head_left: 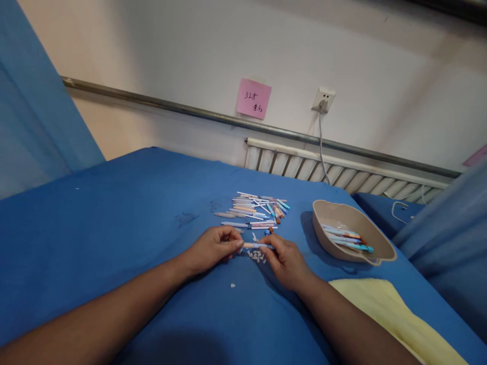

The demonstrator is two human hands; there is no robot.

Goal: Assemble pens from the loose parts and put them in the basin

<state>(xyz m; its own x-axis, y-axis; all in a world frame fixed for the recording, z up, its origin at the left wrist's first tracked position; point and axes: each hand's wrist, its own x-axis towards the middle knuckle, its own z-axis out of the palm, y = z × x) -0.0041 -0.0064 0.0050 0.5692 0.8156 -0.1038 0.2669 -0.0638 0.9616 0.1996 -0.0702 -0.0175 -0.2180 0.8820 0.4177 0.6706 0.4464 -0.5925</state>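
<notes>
Both my hands rest on a blue cloth-covered table (114, 233). My left hand (213, 248) pinches one end of a thin pen (254, 246), and my right hand (285, 258) pinches its other end. The pen lies level between them. Just below it sit several small white bits (257, 256). Beyond my hands lies a loose pile of pens and pen parts (254, 209), pale, blue and orange.
A beige oval dish (342, 253) at the right holds several finished pens (346, 237). A yellow cloth (395, 314) lies at the near right. A wall with a pink note (253, 98), a socket (323, 99) and a radiator (342, 172) stands behind.
</notes>
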